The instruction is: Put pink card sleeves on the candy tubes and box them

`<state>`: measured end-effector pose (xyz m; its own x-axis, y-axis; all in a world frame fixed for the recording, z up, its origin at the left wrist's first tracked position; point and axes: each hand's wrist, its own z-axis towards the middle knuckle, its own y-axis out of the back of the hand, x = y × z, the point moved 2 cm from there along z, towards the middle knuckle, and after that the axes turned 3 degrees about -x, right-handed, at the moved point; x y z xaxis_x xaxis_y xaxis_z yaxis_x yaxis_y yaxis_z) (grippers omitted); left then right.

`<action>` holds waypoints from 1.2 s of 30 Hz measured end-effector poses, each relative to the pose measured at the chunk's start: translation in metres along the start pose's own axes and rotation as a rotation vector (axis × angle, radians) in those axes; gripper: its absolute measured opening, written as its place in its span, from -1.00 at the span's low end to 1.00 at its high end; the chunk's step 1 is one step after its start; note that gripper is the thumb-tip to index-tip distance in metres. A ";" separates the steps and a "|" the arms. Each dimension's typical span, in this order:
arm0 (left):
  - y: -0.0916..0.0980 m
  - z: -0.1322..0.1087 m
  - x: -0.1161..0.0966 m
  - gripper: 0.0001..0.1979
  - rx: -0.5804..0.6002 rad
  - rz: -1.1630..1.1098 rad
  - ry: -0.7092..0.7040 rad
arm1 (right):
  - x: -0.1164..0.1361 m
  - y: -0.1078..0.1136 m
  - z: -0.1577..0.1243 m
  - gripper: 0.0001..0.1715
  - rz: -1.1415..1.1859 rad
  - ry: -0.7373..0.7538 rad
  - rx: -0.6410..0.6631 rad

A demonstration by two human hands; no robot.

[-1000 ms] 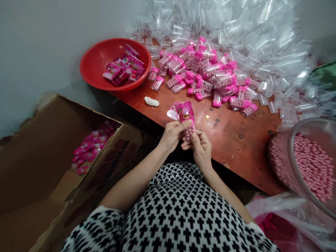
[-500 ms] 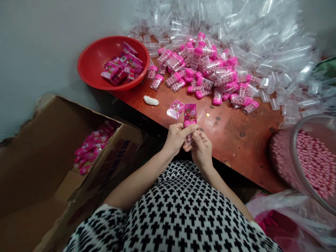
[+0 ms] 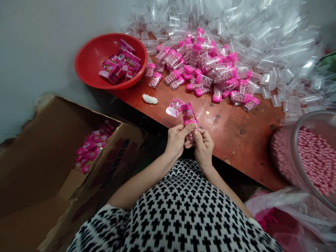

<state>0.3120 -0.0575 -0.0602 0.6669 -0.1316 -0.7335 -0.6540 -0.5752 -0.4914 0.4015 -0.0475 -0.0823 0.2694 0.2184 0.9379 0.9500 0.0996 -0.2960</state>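
Note:
My left hand (image 3: pixel 176 140) and my right hand (image 3: pixel 204 144) meet at the table's front edge, both closed on one small candy container (image 3: pixel 191 135). Pink balls show through its clear lower part. A pink printed sleeve (image 3: pixel 189 113) covers the upper end and now leans to the left. The left thumb presses on the sleeve, while the right thumb and fingers pinch the lower part. Just beyond, a flat pink printed sleeve (image 3: pixel 174 107) lies on the table (image 3: pixel 223 129). Fingers hide much of the container.
Filled candy containers with pink caps (image 3: pixel 199 66) are heaped ahead, before a mass of clear empty tubes (image 3: pixel 278 42). A red bowl (image 3: pixel 86 66) holds pink packets. At right stands a tub of pink balls (image 3: pixel 294 136); at left, a cardboard box (image 3: pixel 34 147). White wadding (image 3: pixel 150 99) lies nearby.
The sleeve's top has tilted left, over the edge of the flat sleeve. My right hand has shifted slightly right, and both hands still grip the container.

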 end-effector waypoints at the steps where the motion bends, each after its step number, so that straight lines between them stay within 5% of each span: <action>1: 0.000 -0.002 0.002 -0.51 0.009 0.002 -0.011 | -0.001 0.001 0.001 -0.64 0.035 -0.038 0.007; 7: 0.006 -0.002 0.001 -0.53 0.194 -0.045 0.020 | -0.005 0.001 0.005 -0.62 0.179 -0.221 0.051; 14: 0.010 0.001 0.004 -0.55 0.038 -0.027 -0.069 | 0.000 -0.001 -0.001 -0.60 -0.007 -0.002 0.018; 19: 0.014 -0.002 0.006 -0.60 0.017 0.060 -0.112 | -0.003 0.000 -0.001 -0.62 0.035 -0.061 0.030; 28: 0.015 0.011 -0.001 -0.57 0.092 0.003 0.053 | -0.004 -0.002 -0.008 -0.68 -0.149 0.058 0.104; 36: 0.012 -0.005 0.012 -0.57 0.040 -0.002 0.072 | -0.005 -0.003 -0.010 -0.66 -0.033 -0.008 0.024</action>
<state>0.3136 -0.0701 -0.0728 0.6912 -0.1887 -0.6976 -0.6654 -0.5427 -0.5125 0.3993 -0.0585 -0.0842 0.2369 0.2227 0.9457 0.9541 0.1300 -0.2697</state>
